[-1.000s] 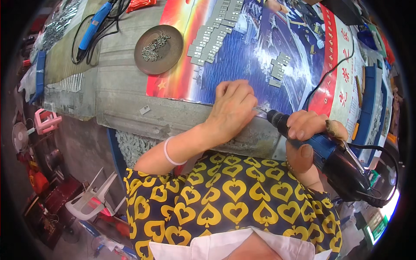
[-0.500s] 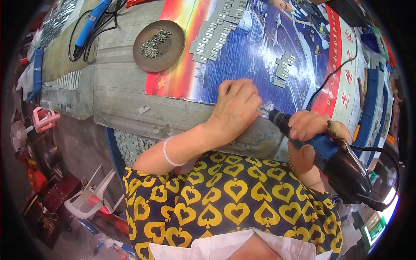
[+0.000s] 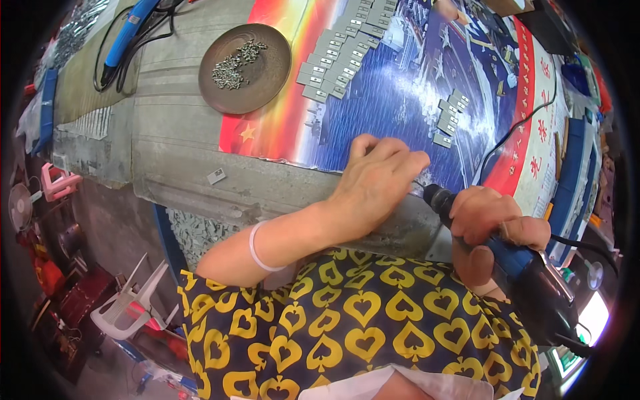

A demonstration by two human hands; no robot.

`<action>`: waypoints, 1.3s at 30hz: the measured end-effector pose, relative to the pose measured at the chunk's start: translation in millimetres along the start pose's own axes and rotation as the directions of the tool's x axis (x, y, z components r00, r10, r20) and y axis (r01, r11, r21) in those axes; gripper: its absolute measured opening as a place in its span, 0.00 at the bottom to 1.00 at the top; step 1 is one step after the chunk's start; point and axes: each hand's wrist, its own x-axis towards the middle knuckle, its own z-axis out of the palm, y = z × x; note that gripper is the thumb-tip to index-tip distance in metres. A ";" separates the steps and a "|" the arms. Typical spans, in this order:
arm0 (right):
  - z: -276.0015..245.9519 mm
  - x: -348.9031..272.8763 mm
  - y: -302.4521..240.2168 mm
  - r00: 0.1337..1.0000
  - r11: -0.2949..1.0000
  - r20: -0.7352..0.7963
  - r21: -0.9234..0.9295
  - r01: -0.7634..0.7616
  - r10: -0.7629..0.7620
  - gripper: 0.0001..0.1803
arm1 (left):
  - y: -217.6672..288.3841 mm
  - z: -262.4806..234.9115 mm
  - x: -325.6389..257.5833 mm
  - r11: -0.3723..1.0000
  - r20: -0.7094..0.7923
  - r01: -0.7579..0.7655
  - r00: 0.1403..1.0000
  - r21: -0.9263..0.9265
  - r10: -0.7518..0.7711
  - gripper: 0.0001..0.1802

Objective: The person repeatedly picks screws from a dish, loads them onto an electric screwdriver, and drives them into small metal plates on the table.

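Hands: R grips driver (image 3: 513,263) (blue).

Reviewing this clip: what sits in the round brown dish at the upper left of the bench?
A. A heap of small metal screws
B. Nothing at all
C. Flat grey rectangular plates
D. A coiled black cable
A: the round brown dish holds a loose heap of small metal screws, while the flat grey plates lie outside it on the printed mat.
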 end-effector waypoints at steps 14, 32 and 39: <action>4.4 1.5 6.7 0.999 0.998 -0.033 0.058 0.007 -0.005 0.22 | -0.4 -0.3 1.6 1.000 0.018 0.006 1.000 -0.013 -0.005 0.27; -5.0 -24.8 -46.6 0.834 0.940 -0.446 0.059 -0.335 0.325 0.26 | 19.3 1.1 5.5 0.936 0.135 -0.056 0.991 0.347 0.009 0.14; -2.2 -37.9 -69.8 0.730 0.779 -0.325 0.030 -0.627 0.601 0.24 | 24.8 4.7 3.6 0.917 0.110 -0.053 0.994 0.396 0.010 0.13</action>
